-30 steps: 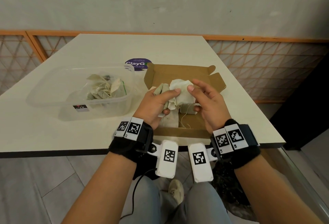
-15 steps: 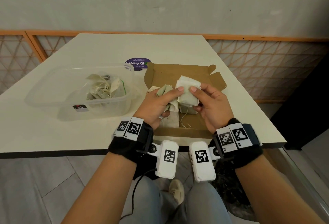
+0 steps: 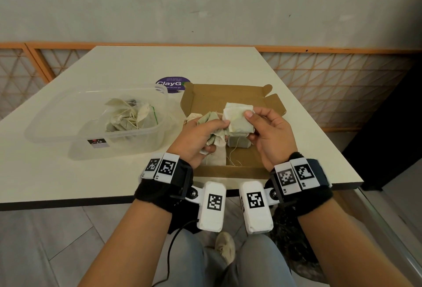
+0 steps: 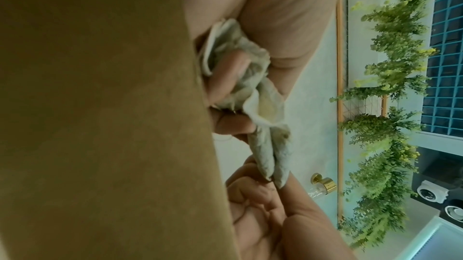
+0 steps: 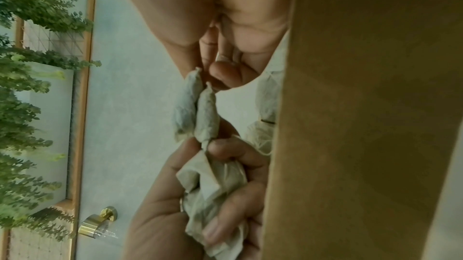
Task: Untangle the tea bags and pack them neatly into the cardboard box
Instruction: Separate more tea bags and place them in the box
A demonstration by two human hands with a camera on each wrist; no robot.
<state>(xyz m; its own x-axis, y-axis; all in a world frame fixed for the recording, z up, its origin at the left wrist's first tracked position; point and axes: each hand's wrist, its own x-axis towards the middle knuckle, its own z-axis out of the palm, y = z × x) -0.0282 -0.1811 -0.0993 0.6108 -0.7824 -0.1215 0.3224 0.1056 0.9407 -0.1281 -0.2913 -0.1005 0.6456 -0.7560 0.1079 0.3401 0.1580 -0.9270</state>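
Note:
Over the open cardboard box (image 3: 230, 97), my left hand (image 3: 201, 133) grips a crumpled bunch of tea bags (image 3: 211, 121). My right hand (image 3: 267, 131) pinches a flat tea bag (image 3: 237, 119) between thumb and fingers, just right of the bunch and touching it. In the left wrist view the bunch (image 4: 240, 74) sits in the curled fingers and the pinched tea bag (image 4: 273, 157) hangs down to the other hand. The right wrist view shows that tea bag (image 5: 198, 113) above the gripped bunch (image 5: 213, 189). More tea bags (image 3: 237, 143) lie flat on the box floor.
A clear plastic tub (image 3: 109, 136) holding several tangled tea bags (image 3: 130, 115) stands left of the box on the white table (image 3: 57, 168). A purple round sticker (image 3: 172, 83) lies behind the box. The table's front edge is close to my wrists.
My right hand has drawn the flat tea bag up and to the right, away from the bunch, and turned it more upright. The left hand has stayed in place with its bunch.

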